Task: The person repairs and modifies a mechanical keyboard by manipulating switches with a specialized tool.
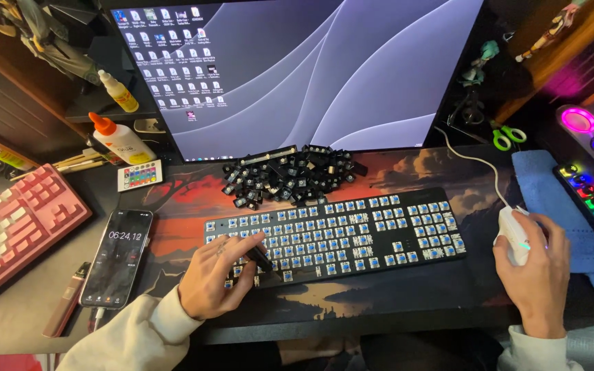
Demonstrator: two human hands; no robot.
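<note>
A black keyboard with its keycaps off, blue switches showing, lies on the desk mat in front of me. My left hand rests on its lower left corner and pinches a small black keycap between thumb and fingers. A pile of loose black keycaps sits just behind the keyboard, below the monitor. My right hand lies on a white mouse at the keyboard's right end, fingers curled over it.
A monitor fills the back. On the left: a pink keyboard, a phone showing a timer, a small remote, two glue bottles. On the right: a blue cloth, green scissors, lit gadgets.
</note>
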